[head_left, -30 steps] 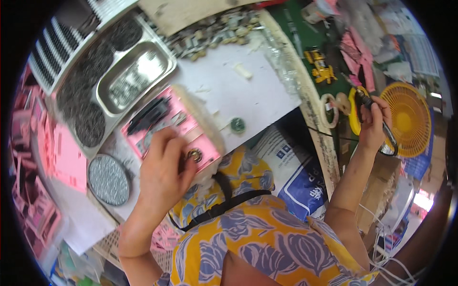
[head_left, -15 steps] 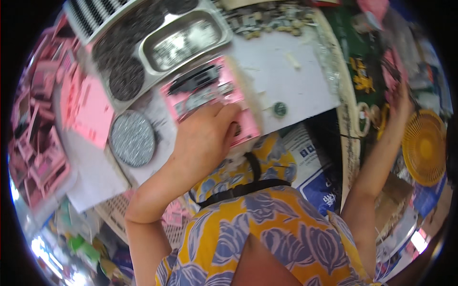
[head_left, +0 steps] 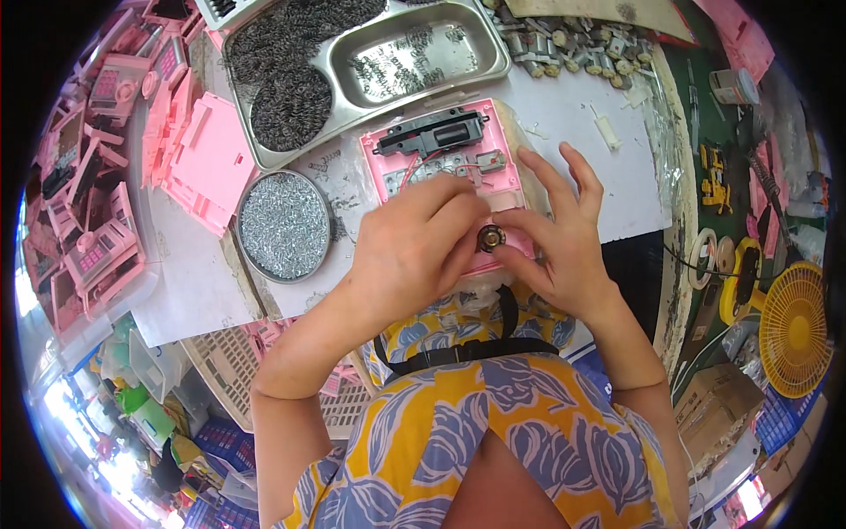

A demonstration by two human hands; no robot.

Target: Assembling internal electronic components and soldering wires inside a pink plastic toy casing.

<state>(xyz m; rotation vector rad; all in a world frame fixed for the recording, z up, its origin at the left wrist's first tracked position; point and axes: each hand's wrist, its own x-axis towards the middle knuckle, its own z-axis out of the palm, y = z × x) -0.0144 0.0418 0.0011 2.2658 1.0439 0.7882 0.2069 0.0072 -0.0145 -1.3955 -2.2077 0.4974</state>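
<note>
At the far left we see a heap of pink plastic parts [head_left: 88, 251], and next to it some flat pink panels [head_left: 211, 159] piled on the white-covered table [head_left: 189, 295]. Further right, we have a round dish [head_left: 330, 231] full of small silvery pieces. Behind it stands a metal tray [head_left: 339, 123], with dark springs [head_left: 291, 110] in its left part and fewer in its right hollow.

Our left hand [head_left: 423, 242] is bent over the lower left of the pink case [head_left: 511, 181], fingers curled; its fingertips are partly hidden, so we cannot tell what it grasps. The case lies at the table's near edge, inside upward, with a long black part [head_left: 432, 132] across its far end. Near its close end is a dark round part [head_left: 490, 236].

Just right of that, our right hand [head_left: 564, 238] has thumb and forefinger parted beside it, other fingers raised; we cannot tell whether it grips anything. At the far right we see a yellow fan [head_left: 793, 326].
</note>
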